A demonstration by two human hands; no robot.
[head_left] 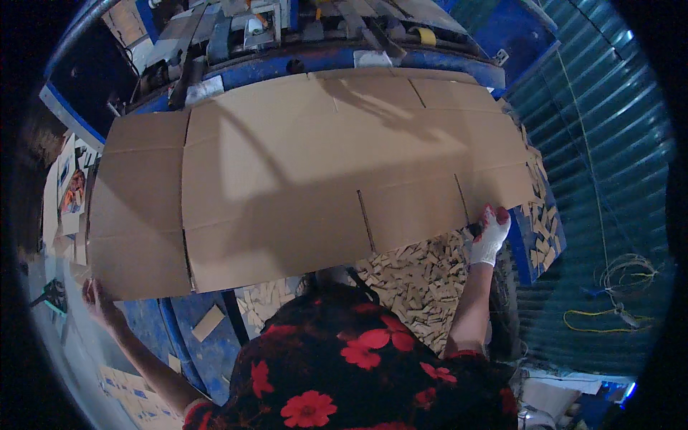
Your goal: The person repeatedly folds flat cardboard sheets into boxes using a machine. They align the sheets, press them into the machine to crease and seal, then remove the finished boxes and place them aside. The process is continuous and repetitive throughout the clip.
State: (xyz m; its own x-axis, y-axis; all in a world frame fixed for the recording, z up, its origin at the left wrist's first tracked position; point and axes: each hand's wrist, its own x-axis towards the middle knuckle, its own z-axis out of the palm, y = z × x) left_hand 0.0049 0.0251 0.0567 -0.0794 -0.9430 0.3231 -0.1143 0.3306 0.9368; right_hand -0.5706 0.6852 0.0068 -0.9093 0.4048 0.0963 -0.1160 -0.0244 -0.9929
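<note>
A wide brown cardboard box blank [308, 165] lies in front of me, with crease lines across it and slots cut into its edges. My left hand [104, 308], bare, is closed on its near left corner. My right hand [490, 238] wears a white glove with red fingertips and grips the near edge toward the right end. The thumb side of the glove shows; the fingers under the cardboard are hidden. The far edge of the blank lies along the blue front beam [315, 64] of a machine. Shadows fall across its surface.
Beyond the beam are machine rollers and a yellow ring [424, 36]. Cardboard scraps [416, 287] cover the floor below, with more on a blue ledge [527, 244] at right. A corrugated green wall [595, 143] bounds the right side; coiled wire [627, 276] hangs there.
</note>
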